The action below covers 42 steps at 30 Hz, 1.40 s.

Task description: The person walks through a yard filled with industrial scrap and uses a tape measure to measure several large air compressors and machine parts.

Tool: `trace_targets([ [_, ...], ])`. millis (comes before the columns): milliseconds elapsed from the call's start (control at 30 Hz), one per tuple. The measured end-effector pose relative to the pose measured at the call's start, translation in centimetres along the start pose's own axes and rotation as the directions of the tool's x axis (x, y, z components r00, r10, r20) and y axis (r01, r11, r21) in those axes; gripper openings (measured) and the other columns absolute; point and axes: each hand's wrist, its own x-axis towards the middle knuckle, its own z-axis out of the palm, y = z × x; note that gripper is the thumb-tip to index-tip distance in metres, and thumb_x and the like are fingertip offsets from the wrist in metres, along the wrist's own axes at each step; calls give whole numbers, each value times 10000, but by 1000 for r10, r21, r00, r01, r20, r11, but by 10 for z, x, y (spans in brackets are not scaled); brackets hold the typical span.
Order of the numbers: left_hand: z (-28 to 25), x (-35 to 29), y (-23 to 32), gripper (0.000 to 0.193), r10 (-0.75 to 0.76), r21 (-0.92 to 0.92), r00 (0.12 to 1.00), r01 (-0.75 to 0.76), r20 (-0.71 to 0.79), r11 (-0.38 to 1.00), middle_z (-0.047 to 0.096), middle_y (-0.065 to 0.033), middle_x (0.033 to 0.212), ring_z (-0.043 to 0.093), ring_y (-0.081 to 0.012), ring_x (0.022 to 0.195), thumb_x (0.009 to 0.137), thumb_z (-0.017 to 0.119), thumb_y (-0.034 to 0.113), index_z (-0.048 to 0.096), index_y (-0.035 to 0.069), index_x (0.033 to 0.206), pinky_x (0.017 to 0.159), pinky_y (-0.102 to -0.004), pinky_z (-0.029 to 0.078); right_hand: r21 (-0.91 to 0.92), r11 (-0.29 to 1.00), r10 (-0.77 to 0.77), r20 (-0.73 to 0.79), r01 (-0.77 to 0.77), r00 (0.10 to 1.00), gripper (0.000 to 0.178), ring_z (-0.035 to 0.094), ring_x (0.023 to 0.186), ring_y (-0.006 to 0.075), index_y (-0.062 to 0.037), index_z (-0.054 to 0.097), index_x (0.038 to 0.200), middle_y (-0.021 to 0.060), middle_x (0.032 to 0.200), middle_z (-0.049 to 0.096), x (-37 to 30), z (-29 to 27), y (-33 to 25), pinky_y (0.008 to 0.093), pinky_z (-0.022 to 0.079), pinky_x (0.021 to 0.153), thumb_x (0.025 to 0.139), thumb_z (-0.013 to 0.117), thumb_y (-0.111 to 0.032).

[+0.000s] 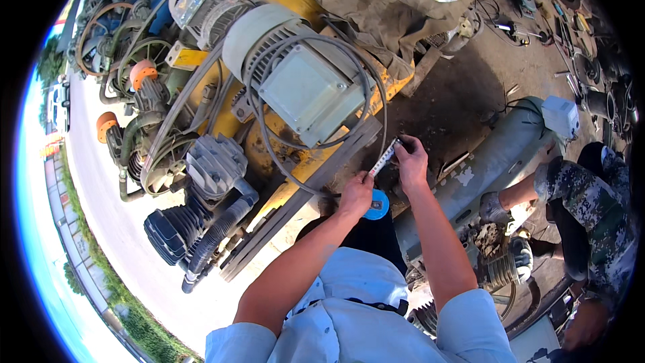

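Note:
My left hand (356, 194) and my right hand (412, 163) are held out in front of my body, close together. Between them runs a short white strip with dark marks (383, 161), which looks like the blade of a tape measure. The left fingers pinch its near end and the right fingers its far end. Just below the left hand is a round blue disc (377, 206), seemingly the tape's case; whether it is joined to the strip is hidden. Beyond my hands, a large grey electric motor (306, 94) with a loop of black cable sits on a yellow frame (400, 84).
A grey compressor pump (215, 165) with a black finned cylinder (175, 232) stands to the left. On the right lies a long grey tank (480, 165), with a crouching person in camouflage clothing (584, 208) beside it. Tools and parts litter the far-right ground; a tarp (376, 7) lies at the back.

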Motion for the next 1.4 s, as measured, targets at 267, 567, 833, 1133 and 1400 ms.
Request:
trace_targets([
  [267,-36,-62,23,281,412,-86,910,-414,-42,906,511,-129,663,474,-183,627,946,506,257,561,-15,899,591,-359,388,218,975,-11,261,-47,965,265,575,879,112,-9,504,1165,50,1029,591,-89,24,-61,262,490,732,915,545,-86],
  [567,-122,-158,37,161,700,105,574,-737,-425,668,557,-117,1120,475,-287,1093,877,578,146,654,11,922,943,-362,376,197,890,121,768,-411,629,594,458,1193,179,-31,287,1412,77,1301,452,-205,84,-99,312,363,1012,925,556,-240],
  [833,-197,-213,1,201,509,-275,574,-792,-642,545,583,-115,1046,558,-210,990,944,544,148,618,-37,969,883,-312,434,-420,859,309,881,291,359,303,511,905,108,-23,533,1181,44,1031,557,-234,141,-112,255,433,797,880,508,-51],
  [1133,-265,-193,33,416,604,-334,518,-854,-606,398,552,-148,1068,603,-195,902,969,490,339,599,-40,1103,804,-325,507,-754,598,527,625,271,577,160,473,669,50,-54,624,1033,-27,713,526,-209,150,-139,224,420,601,896,581,-123],
  [1400,-273,-118,50,240,619,-398,659,-752,-427,526,569,-135,1011,588,-224,873,937,536,162,600,-32,1064,788,-306,464,-586,776,54,430,233,901,156,558,698,73,9,635,983,60,864,679,-159,160,-222,224,468,657,906,543,-90],
])
